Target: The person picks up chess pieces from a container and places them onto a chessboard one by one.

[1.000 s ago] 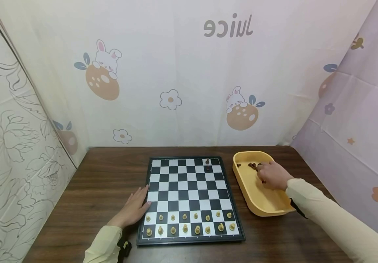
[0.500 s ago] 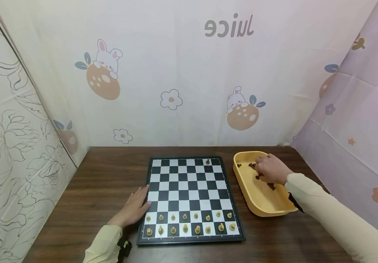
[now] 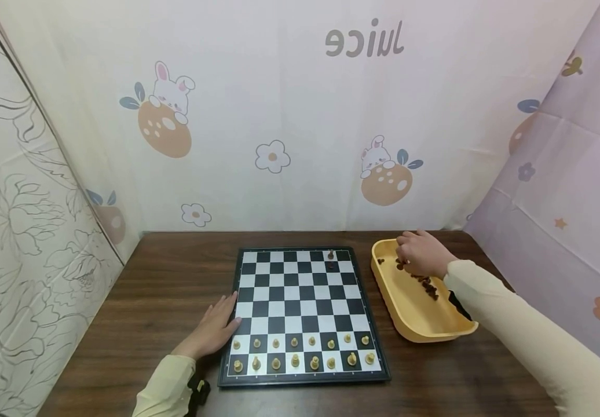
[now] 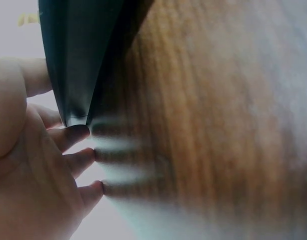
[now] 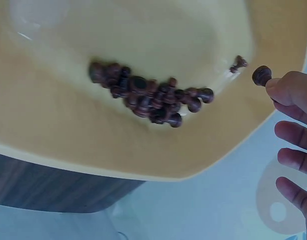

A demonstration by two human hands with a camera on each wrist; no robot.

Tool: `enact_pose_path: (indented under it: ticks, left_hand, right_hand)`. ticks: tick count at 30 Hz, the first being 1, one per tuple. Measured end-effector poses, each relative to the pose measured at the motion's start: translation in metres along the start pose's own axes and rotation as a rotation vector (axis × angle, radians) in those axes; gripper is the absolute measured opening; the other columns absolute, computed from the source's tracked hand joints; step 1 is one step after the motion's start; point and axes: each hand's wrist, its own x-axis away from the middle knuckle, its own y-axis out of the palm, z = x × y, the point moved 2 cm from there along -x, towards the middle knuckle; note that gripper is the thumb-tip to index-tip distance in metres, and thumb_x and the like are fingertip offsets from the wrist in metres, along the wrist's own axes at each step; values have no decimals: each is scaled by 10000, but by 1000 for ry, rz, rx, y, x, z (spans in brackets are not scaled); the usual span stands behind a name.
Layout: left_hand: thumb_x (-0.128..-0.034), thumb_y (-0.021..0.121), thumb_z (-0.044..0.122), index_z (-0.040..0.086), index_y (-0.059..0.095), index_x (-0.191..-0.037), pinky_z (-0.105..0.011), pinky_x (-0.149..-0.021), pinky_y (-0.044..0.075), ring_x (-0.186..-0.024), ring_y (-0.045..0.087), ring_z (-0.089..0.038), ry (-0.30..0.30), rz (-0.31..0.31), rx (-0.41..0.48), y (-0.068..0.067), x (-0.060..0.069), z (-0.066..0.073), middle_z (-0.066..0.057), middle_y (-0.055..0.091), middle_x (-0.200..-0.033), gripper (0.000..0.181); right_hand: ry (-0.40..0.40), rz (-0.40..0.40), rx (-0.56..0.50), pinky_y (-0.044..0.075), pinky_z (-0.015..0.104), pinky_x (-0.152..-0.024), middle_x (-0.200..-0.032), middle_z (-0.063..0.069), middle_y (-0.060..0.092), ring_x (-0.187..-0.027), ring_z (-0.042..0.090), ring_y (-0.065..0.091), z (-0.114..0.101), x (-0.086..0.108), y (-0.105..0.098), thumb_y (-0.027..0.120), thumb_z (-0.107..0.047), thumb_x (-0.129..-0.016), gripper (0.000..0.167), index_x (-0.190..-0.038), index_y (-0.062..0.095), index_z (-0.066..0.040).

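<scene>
My right hand (image 3: 425,253) is over the far end of a yellow tray (image 3: 386,298). In the right wrist view its thumb and forefinger pinch a dark brown chess piece (image 5: 262,75) near the rim, base showing; which piece it is I cannot tell. Below lies a heap of dark chess pieces (image 5: 148,97), with one loose piece (image 5: 238,64) apart. My left hand (image 3: 212,329) rests at the left edge of the chessboard (image 3: 300,292), fingers straight and touching its side. Two dark pieces (image 3: 330,255) stand at the board's far right corner.
Two rows of cream chess pieces (image 3: 295,359) stand along the board's near side. Board and tray share a dark wooden table (image 3: 164,278). A patterned curtain (image 3: 279,191) hangs behind the table's far edge, with more cloth at both sides.
My right hand has risen out of the tray's middle and moved slightly left and away, now with a dark chess piece pinched. More of the heap shows. The left hand has stayed put.
</scene>
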Motion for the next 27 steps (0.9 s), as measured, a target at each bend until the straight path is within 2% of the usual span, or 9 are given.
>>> enact_pose_path:
  ticks: [9,19,27]
  left_hand:
    - [-988,494,227,-25,239,-1489,-571,-1126,70,-1417,140,-402,5,3,-4,0,-2,1,-230,274,-1513,615]
    - [-987,502,230,-18,237,-1492,-573,-1125,67,-1418,138,-398,0,6,-4,1,-1,-1,-217,279,-1516,621]
    - [-987,503,224,-13,242,-1492,-578,-1123,72,-1417,144,-397,8,13,-2,1,0,0,-216,283,-1515,616]
  right_hand:
    - [25,-64,18,336,342,-595,-721,-32,503,-671,179,445,0,-21,-10,831,-121,-651,205,-661,628,-147]
    - [36,-62,38,316,331,-577,-698,-15,507,-663,193,450,-6,-50,-20,800,-80,-683,141,-688,662,-111]
    - [55,-69,47,401,358,-624,-737,-19,554,-762,214,529,-13,-70,-13,825,-142,-692,110,-720,719,-140]
